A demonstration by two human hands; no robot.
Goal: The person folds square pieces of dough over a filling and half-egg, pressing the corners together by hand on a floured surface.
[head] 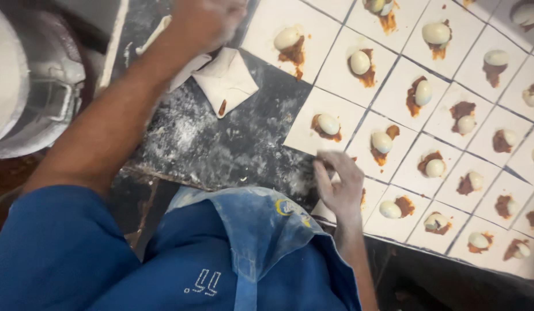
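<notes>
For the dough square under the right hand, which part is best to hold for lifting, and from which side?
Judging by its pose, take the dough square by its free corner at the near edge, where the right hand rests. The other sides lie close against neighbouring squares; the middle carries egg and brown filling.

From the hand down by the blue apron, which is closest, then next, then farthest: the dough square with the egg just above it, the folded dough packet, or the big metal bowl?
From the right hand:
1. Dough square with egg, just above the fingers.
2. Folded dough packet, up and to the left on the floured dark table.
3. Metal bowl, at the far left edge.
</notes>
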